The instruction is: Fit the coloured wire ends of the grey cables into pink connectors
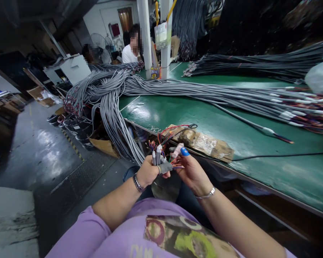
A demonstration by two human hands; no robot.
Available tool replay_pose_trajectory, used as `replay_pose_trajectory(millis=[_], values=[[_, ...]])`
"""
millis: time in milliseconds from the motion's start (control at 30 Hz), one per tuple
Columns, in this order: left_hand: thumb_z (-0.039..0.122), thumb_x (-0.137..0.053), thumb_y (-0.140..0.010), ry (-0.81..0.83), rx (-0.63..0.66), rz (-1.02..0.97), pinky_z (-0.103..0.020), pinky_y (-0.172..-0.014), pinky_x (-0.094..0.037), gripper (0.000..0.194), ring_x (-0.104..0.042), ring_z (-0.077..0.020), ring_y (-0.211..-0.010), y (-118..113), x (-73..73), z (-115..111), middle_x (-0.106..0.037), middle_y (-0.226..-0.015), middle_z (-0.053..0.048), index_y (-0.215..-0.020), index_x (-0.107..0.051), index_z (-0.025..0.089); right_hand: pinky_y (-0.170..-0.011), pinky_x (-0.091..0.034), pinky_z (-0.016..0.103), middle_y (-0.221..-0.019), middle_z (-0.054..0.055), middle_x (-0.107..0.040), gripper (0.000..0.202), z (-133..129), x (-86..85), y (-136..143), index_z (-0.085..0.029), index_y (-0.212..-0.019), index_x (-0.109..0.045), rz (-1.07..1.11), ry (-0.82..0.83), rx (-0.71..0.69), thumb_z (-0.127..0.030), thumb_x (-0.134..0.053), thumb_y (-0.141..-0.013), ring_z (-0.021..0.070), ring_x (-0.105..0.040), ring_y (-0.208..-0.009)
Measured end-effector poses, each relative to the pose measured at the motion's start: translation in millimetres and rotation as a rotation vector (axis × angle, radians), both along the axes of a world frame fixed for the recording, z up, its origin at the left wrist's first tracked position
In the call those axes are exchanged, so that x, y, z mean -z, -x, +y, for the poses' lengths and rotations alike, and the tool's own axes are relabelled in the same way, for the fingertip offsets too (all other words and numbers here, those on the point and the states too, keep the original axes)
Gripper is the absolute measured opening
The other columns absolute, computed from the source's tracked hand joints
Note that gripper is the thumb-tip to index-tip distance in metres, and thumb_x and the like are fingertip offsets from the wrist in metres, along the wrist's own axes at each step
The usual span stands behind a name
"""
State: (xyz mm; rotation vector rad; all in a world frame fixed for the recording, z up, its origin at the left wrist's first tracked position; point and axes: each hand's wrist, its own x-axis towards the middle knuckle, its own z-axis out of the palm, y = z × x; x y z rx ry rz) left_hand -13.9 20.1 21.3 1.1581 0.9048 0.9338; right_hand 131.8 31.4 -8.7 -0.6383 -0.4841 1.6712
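My left hand is closed around a bunch of grey cables, close to their stripped ends. Thin coloured wires fan out above the fist. One cable end points right, across to my right hand. Blue wrapping covers my right thumb, and the fingers are bent in a pinch beside orange wires. Just left of the thumb is a pale pinkish-white piece; I cannot make out whether it is held or wrapped on a finger. What the right fingertips grip is too small to tell.
A taped wooden board with a black cord lies along the edge of the green table. Long grey cables cross the table and hang off its left end. Black cables lie behind. A co-worker sits beyond a white post.
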Motion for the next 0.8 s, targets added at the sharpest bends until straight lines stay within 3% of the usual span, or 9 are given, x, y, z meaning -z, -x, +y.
replay_pose_trajectory(millis=[367, 500, 633, 800], values=[[0.045, -0.080, -0.055, 0.062, 0.004, 0.002, -0.023, -0.045, -0.044, 0.040, -0.053, -0.0105, -0.042, -6, -8.2, 7, -0.059, -0.048, -0.003, -0.054, -0.061, 0.010, -0.056, -0.048, 0.027, -0.061, 0.001, -0.064, 0.034, 2, -5.5, -3, -0.019, -0.069, -0.066, -0.108, -0.012, 0.020, -0.053, -0.071, -0.071, 0.0135, -0.056, -0.056], [0.044, -0.081, -0.055, 0.075, 0.011, -0.004, -0.023, -0.044, -0.044, 0.040, -0.053, -0.0100, -0.041, -6, -9.2, 7, -0.059, -0.048, -0.003, -0.054, -0.061, 0.009, -0.055, -0.047, 0.030, -0.061, 0.003, -0.064, 0.049, 7, 2.0, 0, -0.019, -0.067, -0.066, -0.182, -0.020, 0.062, -0.068, -0.060, -0.072, 0.0155, -0.056, -0.054], [0.044, -0.081, -0.055, 0.081, 0.017, 0.004, -0.022, -0.044, -0.044, 0.039, -0.053, -0.0100, -0.041, -6, -6.0, 8, -0.059, -0.047, -0.003, -0.054, -0.061, 0.009, -0.056, -0.046, 0.032, -0.062, 0.004, -0.066, 0.053, 10, 12.3, 0, -0.021, -0.070, -0.067, -0.299, -0.093, 0.140, -0.073, -0.060, -0.068, 0.0175, -0.058, -0.056], [0.044, -0.080, -0.056, 0.072, 0.020, 0.008, -0.023, -0.044, -0.044, 0.039, -0.053, -0.0101, -0.041, -6, -0.5, 10, -0.060, -0.048, -0.003, -0.055, -0.061, 0.010, -0.054, -0.049, 0.033, -0.061, 0.002, -0.066, 0.050, 14, 10.3, 1, -0.021, -0.073, -0.067, -0.120, -0.016, -0.030, -0.070, -0.067, -0.063, 0.0162, -0.057, -0.051]])
